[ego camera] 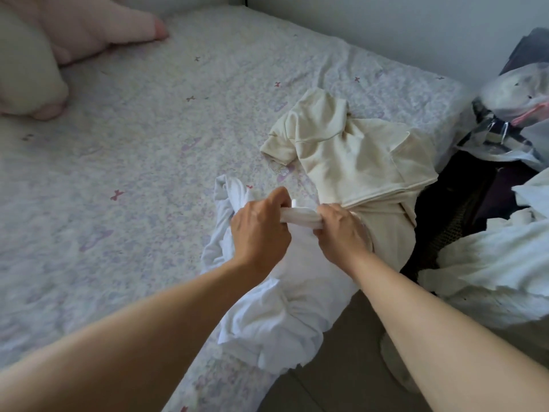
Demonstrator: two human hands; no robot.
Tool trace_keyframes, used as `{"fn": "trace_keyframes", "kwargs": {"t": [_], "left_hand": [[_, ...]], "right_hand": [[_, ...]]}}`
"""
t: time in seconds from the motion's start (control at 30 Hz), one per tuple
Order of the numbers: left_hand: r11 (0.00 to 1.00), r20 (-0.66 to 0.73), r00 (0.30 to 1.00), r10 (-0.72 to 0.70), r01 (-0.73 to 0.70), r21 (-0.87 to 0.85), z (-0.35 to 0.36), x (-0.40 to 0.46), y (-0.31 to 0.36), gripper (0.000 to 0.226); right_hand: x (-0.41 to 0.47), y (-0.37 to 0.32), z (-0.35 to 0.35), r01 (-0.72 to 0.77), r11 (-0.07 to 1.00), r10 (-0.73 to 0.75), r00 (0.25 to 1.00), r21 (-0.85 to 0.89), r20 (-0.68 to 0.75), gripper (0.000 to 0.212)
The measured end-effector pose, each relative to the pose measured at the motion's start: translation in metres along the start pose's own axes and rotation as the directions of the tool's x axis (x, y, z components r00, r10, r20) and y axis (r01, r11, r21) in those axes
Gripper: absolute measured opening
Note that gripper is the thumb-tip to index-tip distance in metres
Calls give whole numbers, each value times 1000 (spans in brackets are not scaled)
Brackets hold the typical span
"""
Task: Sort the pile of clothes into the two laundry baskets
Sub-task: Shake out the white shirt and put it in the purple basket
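A crumpled white garment (285,307) lies at the bed's near right corner and hangs over the edge. My left hand (260,230) and my right hand (341,230) both grip a bunched strip of its fabric, pulled taut between them. Just behind it lies a cream garment (353,150), spread on the bed and draping over the side. To the right stands a dark mesh basket (457,221) with white cloth (502,263) spilling over its rim. No second basket can be made out.
The bed (133,144) has a pale floral sheet. A pink plush toy (89,28) and a cream pillow (26,72) lie at its far left. Plastic-wrapped items (517,99) sit at the right. Tiled floor (350,367) shows below the bed edge.
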State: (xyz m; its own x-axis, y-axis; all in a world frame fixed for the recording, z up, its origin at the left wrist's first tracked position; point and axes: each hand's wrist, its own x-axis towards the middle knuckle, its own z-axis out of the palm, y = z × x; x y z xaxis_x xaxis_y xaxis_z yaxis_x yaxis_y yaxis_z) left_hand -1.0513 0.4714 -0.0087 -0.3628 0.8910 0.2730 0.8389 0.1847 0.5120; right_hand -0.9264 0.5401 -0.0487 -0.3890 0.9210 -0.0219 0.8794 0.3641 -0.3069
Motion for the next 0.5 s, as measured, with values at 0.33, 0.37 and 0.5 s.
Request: {"fn": "trace_keyframes", "kwargs": {"t": [0.33, 0.37, 0.5], "left_hand": [[987, -87, 984, -153, 149, -53, -82, -8, 91, 27], [982, -103, 979, -173, 165, -87, -93, -8, 107, 25], [971, -163, 973, -165, 132, -200, -132, -9, 160, 28]], "right_hand": [[-59, 9, -132, -70, 996, 55, 973, -61, -224, 15], [-68, 11, -151, -60, 998, 52, 975, -34, -215, 18], [-99, 25, -220, -58, 998, 61, 989, 24, -132, 32]]}}
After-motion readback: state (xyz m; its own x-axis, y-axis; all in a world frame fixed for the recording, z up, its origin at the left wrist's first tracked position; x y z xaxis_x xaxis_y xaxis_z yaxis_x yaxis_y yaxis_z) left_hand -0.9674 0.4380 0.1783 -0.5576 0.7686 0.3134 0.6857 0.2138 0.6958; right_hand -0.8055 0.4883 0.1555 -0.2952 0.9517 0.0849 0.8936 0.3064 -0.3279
